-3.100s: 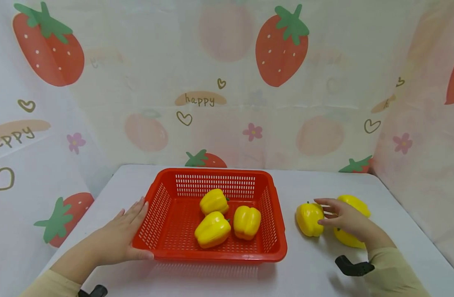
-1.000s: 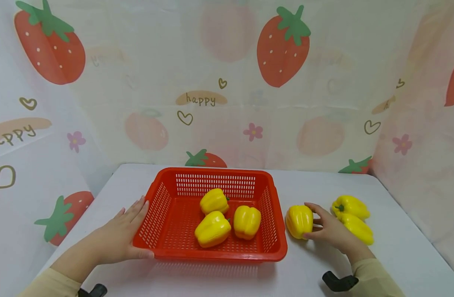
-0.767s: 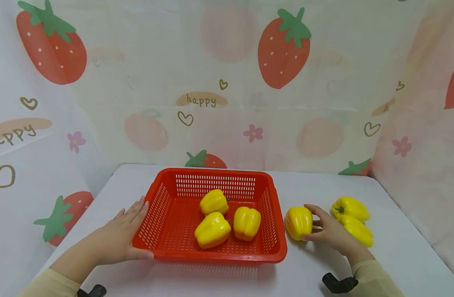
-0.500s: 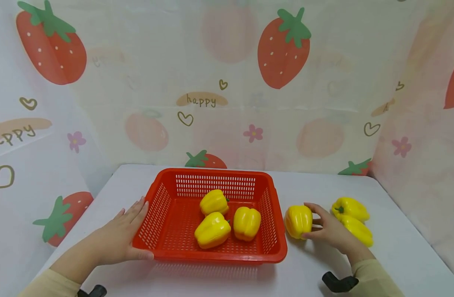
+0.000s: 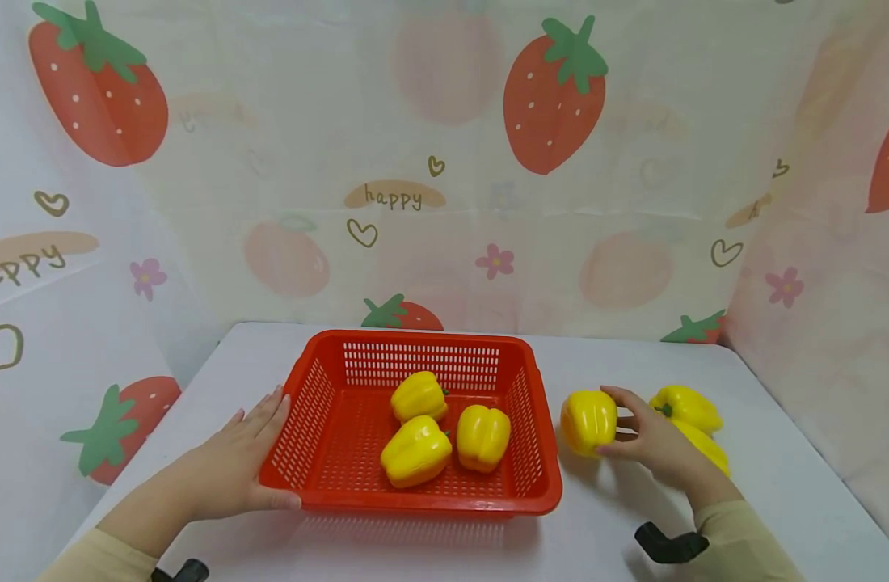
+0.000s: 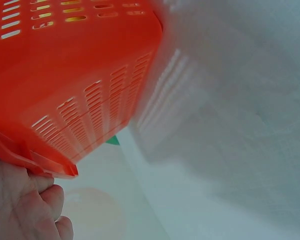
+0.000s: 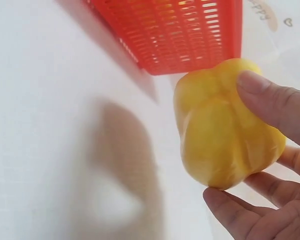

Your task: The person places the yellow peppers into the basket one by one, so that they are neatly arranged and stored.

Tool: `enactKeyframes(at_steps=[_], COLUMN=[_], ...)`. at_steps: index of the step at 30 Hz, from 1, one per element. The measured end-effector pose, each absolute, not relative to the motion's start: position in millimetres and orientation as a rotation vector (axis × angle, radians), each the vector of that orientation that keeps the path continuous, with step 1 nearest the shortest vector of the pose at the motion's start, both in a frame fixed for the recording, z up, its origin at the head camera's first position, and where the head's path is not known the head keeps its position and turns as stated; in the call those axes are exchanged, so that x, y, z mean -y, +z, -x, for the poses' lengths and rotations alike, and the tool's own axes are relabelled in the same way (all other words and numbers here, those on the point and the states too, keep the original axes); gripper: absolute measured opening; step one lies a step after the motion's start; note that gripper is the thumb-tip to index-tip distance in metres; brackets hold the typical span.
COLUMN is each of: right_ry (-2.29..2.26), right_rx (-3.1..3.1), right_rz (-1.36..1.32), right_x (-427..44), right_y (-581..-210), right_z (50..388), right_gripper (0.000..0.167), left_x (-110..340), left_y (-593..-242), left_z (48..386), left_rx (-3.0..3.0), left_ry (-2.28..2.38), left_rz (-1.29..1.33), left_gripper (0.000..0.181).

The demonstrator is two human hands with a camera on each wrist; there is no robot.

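Observation:
A red plastic basket (image 5: 335, 501) with slotted sides stands on the white table, three yellow bell peppers inside, one of them a pepper (image 5: 484, 438) at the right. My left hand (image 5: 229, 457) holds the basket's left side, fingers along the rim and thumb at the front corner; the left wrist view shows fingers (image 6: 52, 200) bent under the rim. To the right of the basket, my right hand (image 5: 659, 440) grips another yellow bell pepper (image 5: 588, 422) between thumb and fingers. This pepper (image 7: 220, 125) hangs above the table, its shadow apart from it.
Two more yellow bell peppers lie on the right of the table, one pepper (image 5: 688, 408) behind the other pepper (image 5: 706, 444), partly hidden by the right hand. A strawberry-printed cloth (image 5: 444, 267) hangs behind the table (image 5: 604, 533) and along both sides.
My right hand first moved the bell pepper left toward the basket, away from the other two. In the last half second it rose with the pepper and shifted slightly right. My left hand stays put.

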State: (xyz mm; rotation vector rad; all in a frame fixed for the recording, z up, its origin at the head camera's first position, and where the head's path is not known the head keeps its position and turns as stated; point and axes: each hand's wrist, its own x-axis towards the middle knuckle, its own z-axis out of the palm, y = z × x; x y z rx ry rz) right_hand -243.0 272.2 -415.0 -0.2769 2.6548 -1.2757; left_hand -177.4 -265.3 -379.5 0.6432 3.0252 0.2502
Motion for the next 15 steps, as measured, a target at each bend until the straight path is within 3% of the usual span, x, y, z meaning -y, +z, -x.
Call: enactKeyframes(at_steps=[15], right_ry=[-1.225], right_rx=[-2.746], right_rz=[0.400], right_x=[-269.6], right_y=[-376.5], right_z=[252.3], right_gripper=[0.094], left_x=[265.2], left_y=[-376.9], left_z=[178.1], left_rx=[-3.013], left_ry=[0.240], left_rz=[-0.618], left_gripper=[0.124])
